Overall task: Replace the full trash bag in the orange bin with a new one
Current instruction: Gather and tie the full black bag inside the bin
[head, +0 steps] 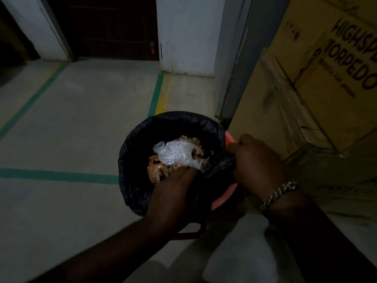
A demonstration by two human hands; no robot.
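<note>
Round orange bin (230,137) lined with crinkled black bag (130,160) holds bubble wrap (175,153) and brown scraps (158,172). Right hand (257,162) pinches the bag's edge; left hand (179,193) grips the near edge.

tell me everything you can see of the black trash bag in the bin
The black trash bag is thin, wrinkled plastic lining the orange bin, its mouth folded over the rim on the far and left sides. Bubble wrap and brown scraps fill it. On the right the edge is pulled off, bunched in the right hand; the left hand grips its near edge.
</note>
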